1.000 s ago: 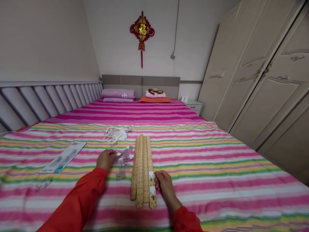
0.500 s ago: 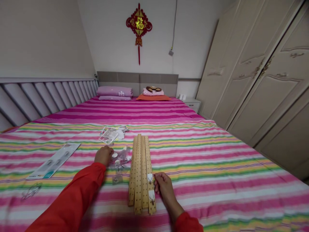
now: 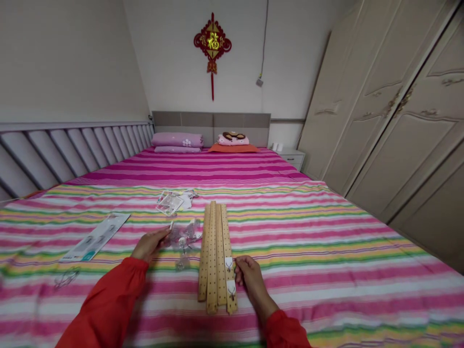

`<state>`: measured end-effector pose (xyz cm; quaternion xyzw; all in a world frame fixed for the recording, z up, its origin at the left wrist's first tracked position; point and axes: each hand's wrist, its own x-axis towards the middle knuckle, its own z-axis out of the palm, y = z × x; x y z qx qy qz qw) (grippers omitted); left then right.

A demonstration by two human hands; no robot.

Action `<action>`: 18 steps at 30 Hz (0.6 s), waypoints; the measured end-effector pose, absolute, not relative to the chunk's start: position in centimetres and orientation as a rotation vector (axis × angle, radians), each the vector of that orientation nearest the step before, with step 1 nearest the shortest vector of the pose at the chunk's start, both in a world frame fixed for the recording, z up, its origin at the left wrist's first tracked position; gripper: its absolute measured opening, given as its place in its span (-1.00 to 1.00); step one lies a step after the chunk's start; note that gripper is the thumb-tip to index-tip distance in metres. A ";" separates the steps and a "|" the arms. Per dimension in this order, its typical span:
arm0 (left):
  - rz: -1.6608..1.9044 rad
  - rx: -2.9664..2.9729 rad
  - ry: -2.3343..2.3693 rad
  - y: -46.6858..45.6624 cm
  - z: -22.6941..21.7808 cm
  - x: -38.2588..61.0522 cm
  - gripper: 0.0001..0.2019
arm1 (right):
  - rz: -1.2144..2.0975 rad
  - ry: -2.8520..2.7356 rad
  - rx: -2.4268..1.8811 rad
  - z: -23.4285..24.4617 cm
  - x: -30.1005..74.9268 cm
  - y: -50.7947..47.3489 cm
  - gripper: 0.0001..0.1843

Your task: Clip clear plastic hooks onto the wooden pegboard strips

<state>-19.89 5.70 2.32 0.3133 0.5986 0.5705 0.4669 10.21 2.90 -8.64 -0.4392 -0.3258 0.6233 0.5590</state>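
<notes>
- Change: your left hand [image 3: 148, 245] is sliding back left from the clear plastic packet [image 3: 185, 234] and flattening out. It was bunched over the packet a second ago.
- Left grip: hand is open, fingers extended, tips just reaching the packet's near edge. It isn't visibly holding anything.
- Right grip: your right hand [image 3: 252, 279] is loosely curled and empty, with its fingers resting against the outer edge of the wooden pegboard strips [image 3: 212, 261].
- Four strips are lying side by side between your hands, running away from you. Two white hooks [image 3: 228, 263] are sitting on the outermost strip, just by your right fingers.
- A clear wrapper [image 3: 168, 202] is lying beyond your left fingertips. A printed backing card [image 3: 94, 237] is lying further out to the left of that hand.
- Everything is resting on a striped bedspread [image 3: 326, 251].
- Labels: the card's print is too small to read, only a teal patch is showing. The red wall knot [image 3: 212, 41] is displaying a gold 福 character.
</notes>
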 end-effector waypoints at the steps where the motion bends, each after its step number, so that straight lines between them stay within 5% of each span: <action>1: 1.373 0.729 1.398 5.1 2.7 -19.2 -0.91 | 1.484 -0.762 -1.027 -8.5 10.3 2.9 -0.66; 10: 1.205 0.295 0.946 -0.3 2.9 -10.0 -0.90 | 1.462 -0.741 -1.006 -6.2 10.5 1.8 -0.69; 18: 1.458 0.884 1.274 -2.9 2.0 -4.8 -0.80 | 1.470 -0.910 -0.883 -1.6 9.5 -0.7 -0.66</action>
